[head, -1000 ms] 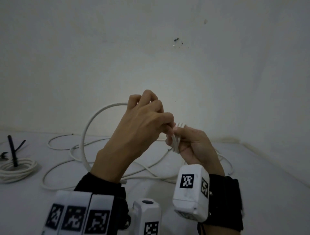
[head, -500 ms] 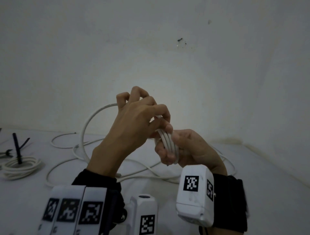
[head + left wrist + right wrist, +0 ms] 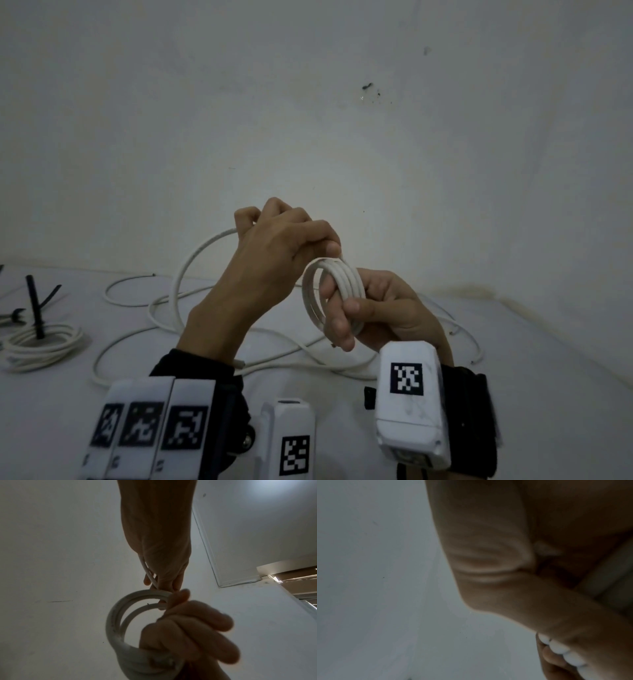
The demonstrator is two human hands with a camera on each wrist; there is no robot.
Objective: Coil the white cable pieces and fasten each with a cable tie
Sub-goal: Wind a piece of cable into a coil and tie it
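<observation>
Coiled white cable (image 3: 346, 284) is held up in the air above the white surface (image 3: 513, 377), in front of the wall, as a small ring of several turns standing roughly upright. The right hand (image 3: 387, 311) grips the ring's lower right side: its fingers curl through the middle and round the bundled strands, the thumb lying over the outside. The left hand (image 3: 274, 260) sits just above and to the left, fingers bent, touching the top of the ring and holding the strand that feeds in there. In the left wrist view the same ring (image 3: 113, 622) shows between both hands, with the left hand (image 3: 159, 540) pinching the strand at its top. From that hand the loose cable (image 3: 181, 274) arcs down in a wide loop and lies in tangled curves across the middle of the surface. Near the surface's left edge rests a finished coil (image 3: 44, 342) bound by a black cable tie (image 3: 34, 308) whose tail sticks upright.
</observation>
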